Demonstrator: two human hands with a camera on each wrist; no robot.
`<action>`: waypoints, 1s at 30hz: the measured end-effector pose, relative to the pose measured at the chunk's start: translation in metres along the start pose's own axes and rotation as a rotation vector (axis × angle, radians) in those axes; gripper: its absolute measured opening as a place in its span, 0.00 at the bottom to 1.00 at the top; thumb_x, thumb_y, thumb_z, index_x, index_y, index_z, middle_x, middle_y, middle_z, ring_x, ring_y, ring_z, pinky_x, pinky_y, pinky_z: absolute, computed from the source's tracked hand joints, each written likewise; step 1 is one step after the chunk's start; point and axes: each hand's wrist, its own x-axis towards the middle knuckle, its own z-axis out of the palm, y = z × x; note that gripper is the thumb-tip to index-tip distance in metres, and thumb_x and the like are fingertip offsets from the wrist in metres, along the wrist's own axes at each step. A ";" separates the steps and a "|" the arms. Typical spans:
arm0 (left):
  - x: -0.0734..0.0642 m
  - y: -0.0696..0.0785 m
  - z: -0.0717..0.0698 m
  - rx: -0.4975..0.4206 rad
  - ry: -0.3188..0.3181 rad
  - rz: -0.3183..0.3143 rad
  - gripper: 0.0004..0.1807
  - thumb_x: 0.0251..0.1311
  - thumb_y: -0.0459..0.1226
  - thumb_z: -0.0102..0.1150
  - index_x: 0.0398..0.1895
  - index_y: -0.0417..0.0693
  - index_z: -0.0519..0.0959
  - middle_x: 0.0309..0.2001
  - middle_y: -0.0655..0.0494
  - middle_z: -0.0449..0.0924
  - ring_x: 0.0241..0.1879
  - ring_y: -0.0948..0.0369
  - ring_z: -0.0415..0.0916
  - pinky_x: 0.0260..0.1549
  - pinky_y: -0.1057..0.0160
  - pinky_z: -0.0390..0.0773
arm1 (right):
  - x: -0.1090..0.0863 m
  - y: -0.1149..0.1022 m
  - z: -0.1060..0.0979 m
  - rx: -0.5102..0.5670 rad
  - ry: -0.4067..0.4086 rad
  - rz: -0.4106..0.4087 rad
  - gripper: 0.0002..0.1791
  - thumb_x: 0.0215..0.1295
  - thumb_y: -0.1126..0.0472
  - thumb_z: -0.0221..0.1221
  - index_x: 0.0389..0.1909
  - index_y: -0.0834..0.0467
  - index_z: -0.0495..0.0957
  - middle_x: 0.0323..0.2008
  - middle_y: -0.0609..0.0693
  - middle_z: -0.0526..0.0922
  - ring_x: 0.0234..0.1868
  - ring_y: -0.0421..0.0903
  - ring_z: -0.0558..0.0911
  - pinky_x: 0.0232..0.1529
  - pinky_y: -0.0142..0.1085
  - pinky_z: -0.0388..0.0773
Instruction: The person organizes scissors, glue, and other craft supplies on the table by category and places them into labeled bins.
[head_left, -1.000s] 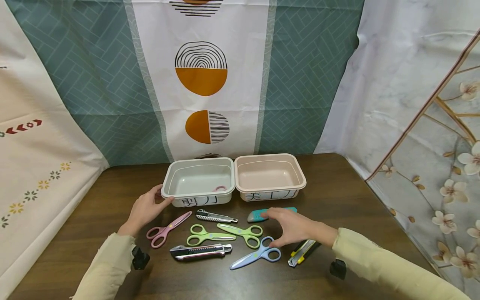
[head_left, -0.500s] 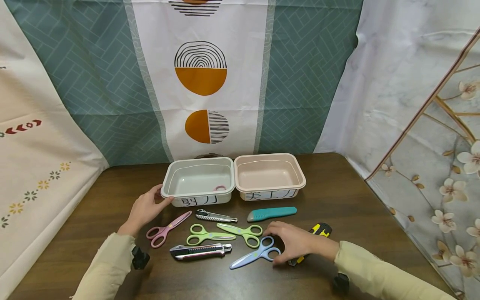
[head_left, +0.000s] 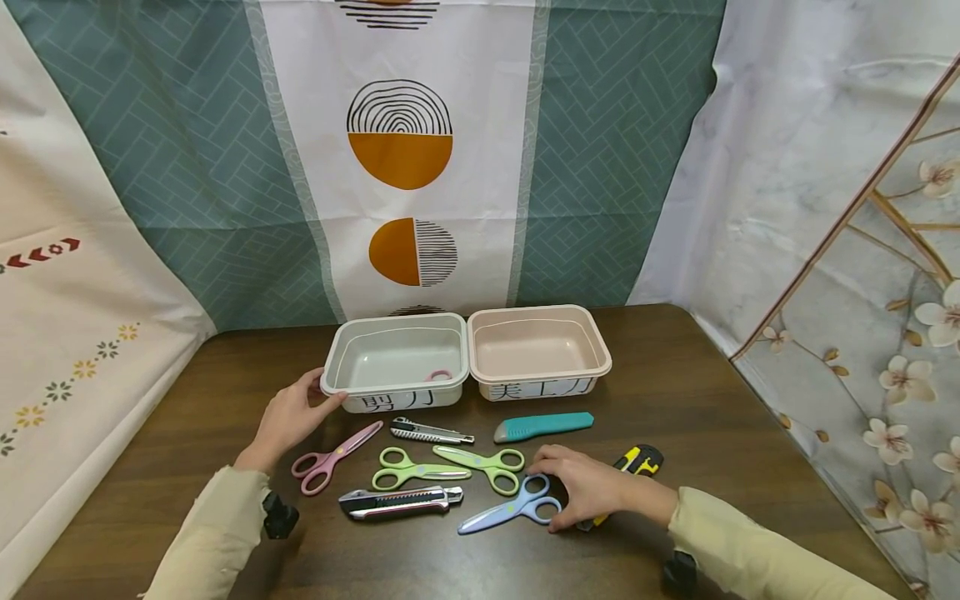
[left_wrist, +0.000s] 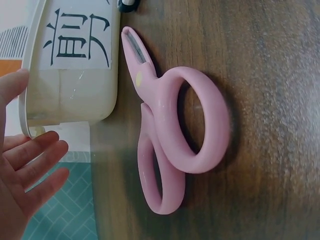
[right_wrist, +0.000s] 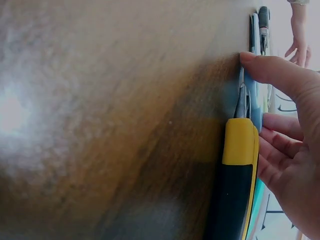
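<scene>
In the head view, my left hand [head_left: 291, 421] holds the near left corner of the pale green plastic bin [head_left: 333, 392], thumb on the front, fingers along the side. Pink scissors [left_wrist: 167, 110] lie just below that hand. My right hand [head_left: 581, 487] grips the ring handles of the blue scissors [head_left: 495, 515], thumb at the near ring and fingers at the far one. A yellow-and-black utility knife [right_wrist: 240, 142] lies beside the right hand, partly hidden under it in the head view. Another pair of pink scissors [head_left: 439, 375] shows as a ring inside the green bin.
A beige bin [head_left: 538, 392] adjoins the green one. On the table lie a teal utility knife [head_left: 543, 427], a silver utility knife [head_left: 431, 432], a large black utility knife [head_left: 401, 503] and two green scissors, one left [head_left: 420, 472], one right [head_left: 487, 465].
My right hand has come down and nearer from beside the teal knife to the blue scissors' handles. The scissors have turned slightly, their tip shifting away. My left hand stays at the bin.
</scene>
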 end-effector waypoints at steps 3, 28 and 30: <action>0.000 0.001 0.000 -0.001 0.004 0.003 0.35 0.55 0.52 0.57 0.58 0.34 0.65 0.45 0.37 0.77 0.43 0.45 0.76 0.39 0.45 0.72 | 0.002 0.001 -0.001 0.008 -0.014 -0.011 0.32 0.36 0.48 0.71 0.45 0.58 0.77 0.38 0.44 0.71 0.41 0.35 0.69 0.42 0.26 0.69; -0.001 0.001 -0.001 -0.032 0.002 -0.005 0.34 0.55 0.50 0.58 0.57 0.33 0.66 0.45 0.37 0.77 0.43 0.45 0.75 0.39 0.44 0.72 | 0.013 -0.003 -0.019 -0.092 -0.103 -0.010 0.29 0.32 0.44 0.70 0.38 0.55 0.78 0.31 0.40 0.71 0.31 0.31 0.67 0.31 0.20 0.63; -0.001 0.001 -0.001 -0.040 0.000 -0.008 0.35 0.55 0.50 0.58 0.57 0.33 0.65 0.45 0.36 0.77 0.43 0.45 0.75 0.39 0.44 0.72 | 0.015 -0.003 -0.022 -0.102 -0.098 -0.024 0.28 0.32 0.44 0.70 0.36 0.55 0.78 0.31 0.40 0.71 0.30 0.31 0.67 0.30 0.19 0.62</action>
